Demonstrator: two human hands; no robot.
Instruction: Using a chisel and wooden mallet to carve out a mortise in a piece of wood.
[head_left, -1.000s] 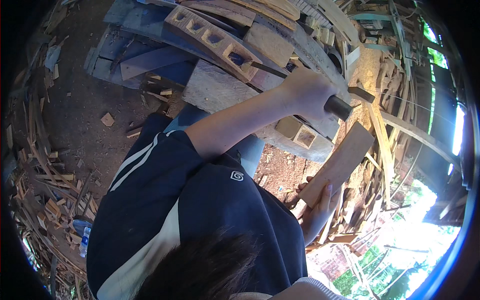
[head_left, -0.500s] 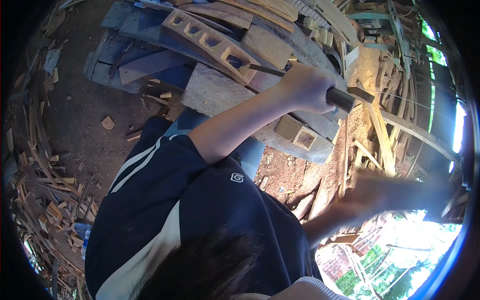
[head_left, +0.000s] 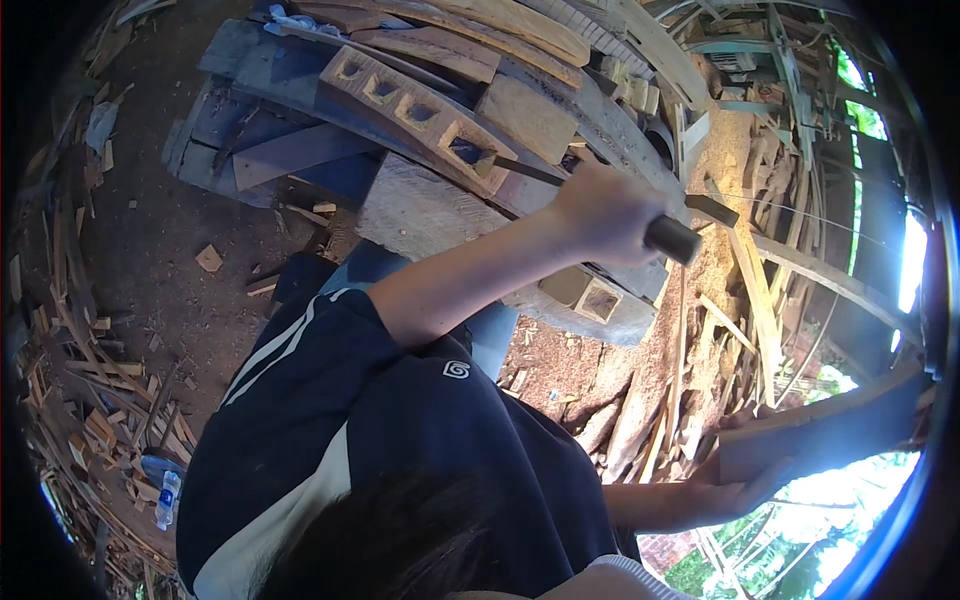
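Note:
My left hand (head_left: pixel 607 213) is closed around the handle of a chisel (head_left: pixel 528 170). The chisel's blade reaches left, its tip at the end hole of a mortised wooden beam (head_left: pixel 410 92). The butt of its handle sticks out to the right of my fist. Low on the right, my right hand (head_left: pixel 742 488) grips a thick wooden block (head_left: pixel 815 432) from beneath, apart from the chisel. Several square holes run along the beam, which lies slanted across stacked timber. Nearer me, past my left forearm, a second piece of wood (head_left: pixel 600 303) shows one square hole.
A broad pale plank (head_left: pixel 420 207) lies under the work. Boards (head_left: pixel 430 48) are piled at the far side. Sticks and slats (head_left: pixel 760 290) crowd the right, with sawdust around them. Offcuts (head_left: pixel 100 430) and a plastic bottle (head_left: pixel 167 500) lie on the ground at left.
The block in my right hand, blurred before, has dropped lower and farther from the chisel and now shows sharply. My left hand keeps its hold on the chisel; the whole view has shifted slightly.

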